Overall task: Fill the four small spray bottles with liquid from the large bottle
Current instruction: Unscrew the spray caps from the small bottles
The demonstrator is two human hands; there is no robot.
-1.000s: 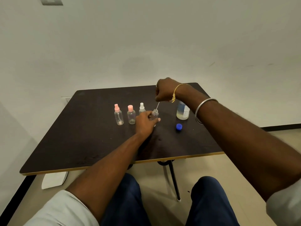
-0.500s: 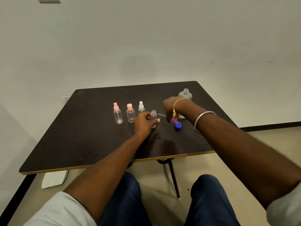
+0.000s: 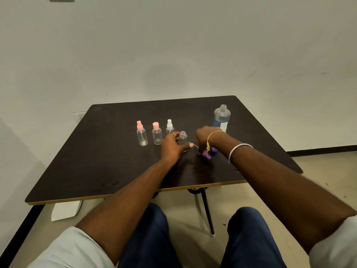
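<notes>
Four small clear spray bottles stand in a row on the dark table (image 3: 108, 163). Two have pink tops (image 3: 142, 136) (image 3: 156, 135), one a white top (image 3: 169, 127). The fourth bottle (image 3: 183, 138) is uncapped, and my left hand (image 3: 172, 146) holds it upright. My right hand (image 3: 204, 141) rests low on the table just to its right, fingers on the purple spray cap (image 3: 206, 156), whose thin white tube (image 3: 193, 145) points toward the open bottle. The large bottle (image 3: 221, 118) stands uncapped behind my right hand, partly filled with clear liquid.
A blue cap (image 3: 214, 150) lies on the table under my right wrist, mostly hidden. The table's front edge (image 3: 135, 193) runs just beyond my knees. A white wall stands close behind the table.
My right hand pulled the purple spray cap with its tube up out of the fourth bottle, then brought it down to the table at the right. My left hand stayed on the bottle.
</notes>
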